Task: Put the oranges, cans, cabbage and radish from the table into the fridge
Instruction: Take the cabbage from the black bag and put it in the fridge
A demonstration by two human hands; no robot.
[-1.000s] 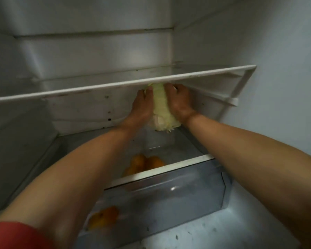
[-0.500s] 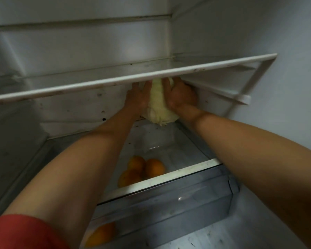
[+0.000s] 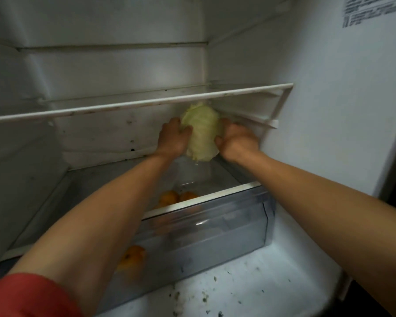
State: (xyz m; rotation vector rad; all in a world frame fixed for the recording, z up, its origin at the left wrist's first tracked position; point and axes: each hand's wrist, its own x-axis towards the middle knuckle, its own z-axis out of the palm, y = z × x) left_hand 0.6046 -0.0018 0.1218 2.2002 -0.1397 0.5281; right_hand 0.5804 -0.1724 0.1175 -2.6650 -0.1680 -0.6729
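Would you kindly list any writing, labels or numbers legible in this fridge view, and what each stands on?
Printed label, top right on the fridge wall: several lines of dark text, too blurred to read.
Cabbage, drawer, shelf: no text visible.

Headroom under the shelf point(image 3: 137, 104) is low: its front edge crosses at 12 o'clock of the cabbage point(image 3: 201, 131), just above the top leaves. At 3 o'clock the right hand point(image 3: 237, 141) lies near the shelf bracket point(image 3: 253, 118) and side wall point(image 3: 329, 122), so passage there is tight. At 9 o'clock, beyond the left hand point(image 3: 173, 139), there is open room. At 6 o'clock the drawer point(image 3: 204, 202) rim lies under the forearms, with oranges point(image 3: 169, 197) behind it.
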